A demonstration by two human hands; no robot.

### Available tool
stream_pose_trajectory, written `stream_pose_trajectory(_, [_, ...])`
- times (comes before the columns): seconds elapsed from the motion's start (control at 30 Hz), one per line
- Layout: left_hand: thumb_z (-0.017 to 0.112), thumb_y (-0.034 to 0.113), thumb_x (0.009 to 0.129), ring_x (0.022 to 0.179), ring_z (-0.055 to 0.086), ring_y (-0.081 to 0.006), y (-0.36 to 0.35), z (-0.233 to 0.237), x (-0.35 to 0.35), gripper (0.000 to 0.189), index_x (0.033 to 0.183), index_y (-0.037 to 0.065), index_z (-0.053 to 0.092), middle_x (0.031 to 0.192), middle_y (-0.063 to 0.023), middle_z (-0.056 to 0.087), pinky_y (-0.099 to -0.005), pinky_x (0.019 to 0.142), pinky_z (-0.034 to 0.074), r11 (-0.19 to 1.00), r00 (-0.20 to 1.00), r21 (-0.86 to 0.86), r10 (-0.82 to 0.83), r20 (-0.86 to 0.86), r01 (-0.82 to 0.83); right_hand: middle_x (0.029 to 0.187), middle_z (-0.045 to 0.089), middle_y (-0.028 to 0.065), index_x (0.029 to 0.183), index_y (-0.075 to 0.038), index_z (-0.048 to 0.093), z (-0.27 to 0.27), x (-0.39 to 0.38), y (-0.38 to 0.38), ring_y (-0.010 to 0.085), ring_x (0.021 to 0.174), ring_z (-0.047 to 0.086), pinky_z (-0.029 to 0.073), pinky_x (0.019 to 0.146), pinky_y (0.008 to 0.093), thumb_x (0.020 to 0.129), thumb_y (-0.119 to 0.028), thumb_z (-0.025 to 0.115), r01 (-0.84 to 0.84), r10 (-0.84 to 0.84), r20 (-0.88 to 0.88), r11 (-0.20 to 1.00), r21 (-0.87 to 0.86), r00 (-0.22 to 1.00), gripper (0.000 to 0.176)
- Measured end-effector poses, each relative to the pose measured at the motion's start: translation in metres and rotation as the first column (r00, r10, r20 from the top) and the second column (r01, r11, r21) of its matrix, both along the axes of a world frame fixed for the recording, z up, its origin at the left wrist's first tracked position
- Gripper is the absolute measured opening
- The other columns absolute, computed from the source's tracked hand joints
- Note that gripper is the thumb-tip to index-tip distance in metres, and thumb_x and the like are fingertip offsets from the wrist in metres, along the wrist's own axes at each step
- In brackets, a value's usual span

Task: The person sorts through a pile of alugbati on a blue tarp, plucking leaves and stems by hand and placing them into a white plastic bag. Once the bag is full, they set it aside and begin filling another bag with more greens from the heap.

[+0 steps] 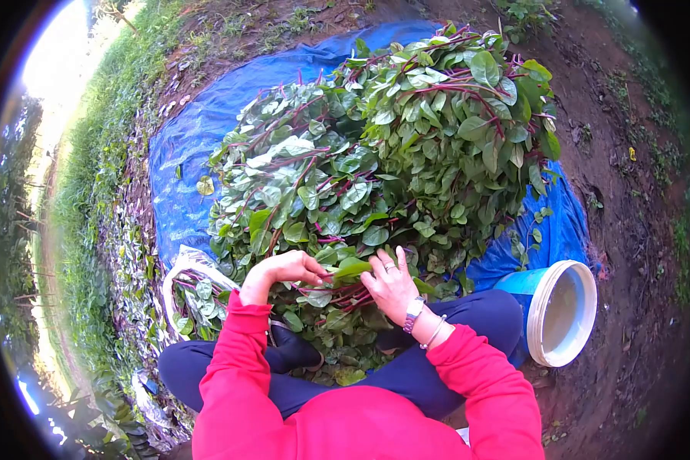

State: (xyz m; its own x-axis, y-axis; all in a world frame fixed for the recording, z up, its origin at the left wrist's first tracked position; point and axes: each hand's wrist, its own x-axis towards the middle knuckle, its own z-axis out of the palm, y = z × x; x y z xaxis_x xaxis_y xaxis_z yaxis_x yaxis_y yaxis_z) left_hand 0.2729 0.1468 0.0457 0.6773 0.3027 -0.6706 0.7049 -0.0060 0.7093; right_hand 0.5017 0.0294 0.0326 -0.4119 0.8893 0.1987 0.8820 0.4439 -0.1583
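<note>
Malabar spinach (314, 153), with green leaves and purple-red stems, lies in a wide heap in front of me. My left hand (280, 270) is closed in a pinch at the near side of the heap, on the stem end of a Malabar spinach sprig (351, 270). Facing it, my right hand (392, 290), with a ring and a wristwatch (413, 313), has its fingers curled on the leafy side of the same sprig. Purple-red stems (350, 297) run below and between both hands. My right fingertips partly cover the leaves there.
A blue tarp (195, 146) lies under the heap. The taller pile (452, 115) rises at the back right. A blue-and-white bucket (543, 310) lies tilted by my right knee. Left of my legs is a white bag (178, 287) with leaves. Grass (103, 153) and soil surround the tarp.
</note>
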Motion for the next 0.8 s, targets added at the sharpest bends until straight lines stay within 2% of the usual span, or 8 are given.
stream_pose_trajectory(0.03, [0.066,0.024,0.078,0.101,0.055,-0.0173,0.005,-0.003,-0.006,0.029,0.104,0.013,0.066,0.104,-0.0058,0.062,-0.0297,0.090,0.039,0.997,1.000,-0.075,0.003,0.031,-0.001,0.099,0.053,0.0115,0.087,-0.011,0.056,-0.003,-0.001,-0.001,0.0280,0.106,0.048,0.029,0.097,0.0533,0.073,-0.014,0.053,-0.001,0.001,0.001,1.000,0.002,1.000,0.014])
stream_pose_trajectory(0.1, [0.066,0.029,0.076,0.115,0.043,-0.0259,0.025,-0.030,-0.016,0.038,0.110,0.012,0.061,0.115,-0.0089,0.055,-0.0386,0.099,0.032,0.932,0.968,0.363,-0.103,0.230,0.013,0.086,0.053,0.0100,0.090,-0.013,0.055,-0.008,-0.002,-0.006,0.0262,0.089,0.053,0.036,0.090,0.0470,0.073,-0.013,0.054,-0.081,0.085,0.012,0.978,-0.190,0.996,0.017])
stream_pose_trajectory(0.17, [0.070,0.039,0.068,0.116,0.043,-0.0323,0.034,-0.070,-0.025,0.070,0.127,0.013,0.044,0.114,-0.0178,0.054,-0.0403,0.096,0.036,0.446,0.917,0.875,0.398,-0.004,-0.190,0.077,0.050,0.0085,0.093,-0.014,0.053,-0.009,-0.001,-0.006,0.0250,0.078,0.053,0.040,0.081,0.0412,0.072,-0.013,0.054,-0.135,0.134,-0.022,0.987,-0.088,0.991,0.021])
stream_pose_trajectory(0.23, [0.071,0.040,0.066,0.113,0.045,-0.0377,0.047,-0.088,-0.028,0.090,0.138,0.019,0.021,0.116,-0.0220,0.052,-0.0432,0.093,0.039,0.309,0.730,0.937,0.676,-0.096,-0.162,0.079,0.052,0.0090,0.092,-0.014,0.054,-0.008,-0.002,-0.005,0.0246,0.080,0.054,0.042,0.075,0.0399,0.075,-0.014,0.052,-0.200,0.194,-0.053,0.971,-0.135,0.980,0.017])
stream_pose_trajectory(0.33, [0.069,0.036,0.068,0.105,0.051,-0.0384,0.052,-0.103,-0.025,0.093,0.139,0.023,0.010,0.111,-0.0219,0.055,-0.0458,0.089,0.042,0.559,0.663,0.708,0.728,-0.171,-0.431,0.080,0.050,0.0091,0.094,-0.014,0.053,-0.007,-0.003,-0.002,0.0249,0.080,0.053,0.042,0.075,0.0371,0.071,-0.012,0.054,-0.216,0.208,-0.074,0.968,-0.126,0.975,0.023])
stream_pose_trajectory(0.47, [0.058,0.025,0.075,0.099,0.056,-0.0345,0.028,-0.122,-0.002,0.066,0.134,0.020,0.029,0.106,-0.0195,0.058,-0.0433,0.086,0.044,0.757,0.829,0.599,0.494,-0.262,-0.262,0.081,0.049,0.0090,0.096,-0.014,0.051,-0.007,-0.005,0.000,0.0251,0.080,0.053,0.041,0.076,0.0369,0.068,-0.010,0.056,-0.227,0.217,-0.086,0.964,-0.137,0.972,0.028])
stream_pose_trajectory(0.67, [0.054,0.006,0.071,0.099,0.056,-0.0338,-0.026,-0.071,-0.011,0.057,0.125,0.016,0.042,0.106,-0.0195,0.058,-0.0408,0.087,0.043,0.599,0.765,0.658,0.642,-0.053,-0.457,0.079,0.053,0.0081,0.101,-0.014,0.051,-0.007,-0.010,-0.007,0.0237,0.077,0.054,0.042,0.072,0.0367,0.075,-0.015,0.052,-0.192,0.195,-0.001,0.961,-0.198,0.981,0.026])
stream_pose_trajectory(0.8, [0.072,0.039,0.065,0.121,0.034,-0.0382,-0.016,-0.087,-0.047,0.086,0.136,0.025,0.026,0.135,-0.0157,0.029,-0.0608,0.090,0.034,0.719,0.789,0.636,0.551,-0.274,-0.281,0.077,0.054,0.0057,0.099,-0.010,0.051,-0.014,-0.011,-0.009,0.0221,0.077,0.055,0.041,0.072,0.0369,0.076,-0.014,0.051,-0.124,0.135,0.056,0.979,-0.161,0.989,0.023])
